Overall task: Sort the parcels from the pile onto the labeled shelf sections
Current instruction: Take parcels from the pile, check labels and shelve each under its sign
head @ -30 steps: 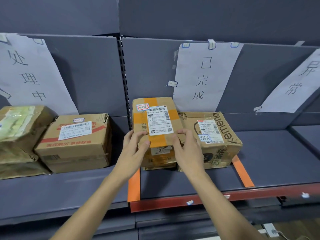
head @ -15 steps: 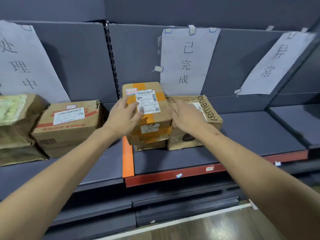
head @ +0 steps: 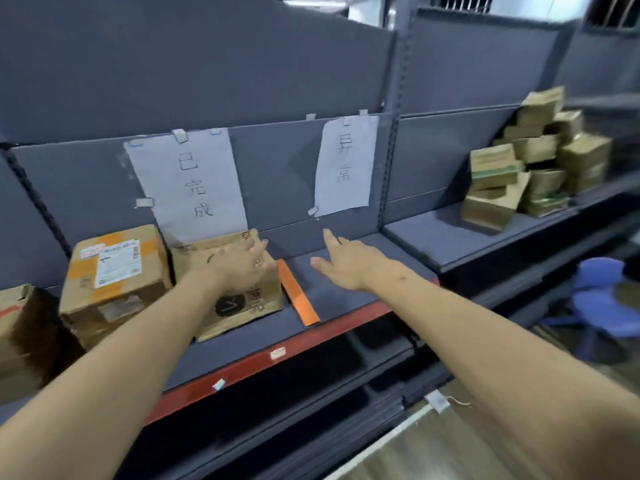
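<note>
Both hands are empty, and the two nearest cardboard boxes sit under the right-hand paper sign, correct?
No: the head view shows the orange-taped cardboard box and the brown printed cardboard box under the left white paper sign instead. Left hand and right hand are empty.

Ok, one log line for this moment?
left hand: open, at brown box | right hand: open, empty | parcel pile: far right, untouched
</note>
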`<state>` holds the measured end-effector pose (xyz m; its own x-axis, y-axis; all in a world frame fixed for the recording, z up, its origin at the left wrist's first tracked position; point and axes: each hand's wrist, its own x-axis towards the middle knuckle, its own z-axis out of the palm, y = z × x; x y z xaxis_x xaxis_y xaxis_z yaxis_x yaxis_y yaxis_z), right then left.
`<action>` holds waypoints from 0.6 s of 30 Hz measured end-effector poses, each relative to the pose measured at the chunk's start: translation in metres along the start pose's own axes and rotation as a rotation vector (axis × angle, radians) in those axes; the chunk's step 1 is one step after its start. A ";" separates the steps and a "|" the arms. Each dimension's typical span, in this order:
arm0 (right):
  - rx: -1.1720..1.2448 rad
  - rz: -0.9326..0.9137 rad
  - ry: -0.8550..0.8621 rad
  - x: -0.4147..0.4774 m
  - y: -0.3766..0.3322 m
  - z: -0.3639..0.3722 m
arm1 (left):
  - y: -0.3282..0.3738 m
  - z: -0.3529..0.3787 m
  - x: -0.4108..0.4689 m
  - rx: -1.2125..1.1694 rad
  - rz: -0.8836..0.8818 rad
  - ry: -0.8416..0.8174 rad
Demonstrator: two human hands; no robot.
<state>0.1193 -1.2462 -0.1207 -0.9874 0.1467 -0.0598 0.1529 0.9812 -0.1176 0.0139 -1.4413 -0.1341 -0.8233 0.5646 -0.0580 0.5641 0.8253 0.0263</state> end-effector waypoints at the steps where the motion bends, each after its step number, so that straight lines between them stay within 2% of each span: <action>1: 0.007 0.045 0.014 -0.015 0.030 -0.004 | 0.033 0.000 0.009 -0.003 0.035 -0.006; 5: -0.019 0.235 0.055 -0.074 0.142 -0.018 | 0.161 -0.001 0.031 -0.041 0.161 -0.078; 9: -0.036 0.420 0.041 -0.124 0.238 -0.027 | 0.271 -0.010 0.049 -0.023 0.317 -0.081; 18: 0.037 0.732 0.033 -0.176 0.421 -0.025 | 0.468 0.004 0.142 -0.036 0.603 -0.141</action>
<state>0.3566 -0.8557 -0.1348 -0.6323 0.7674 -0.1065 0.7747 0.6255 -0.0925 0.1611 -0.9744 -0.1340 -0.3425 0.9268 -0.1539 0.9230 0.3625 0.1290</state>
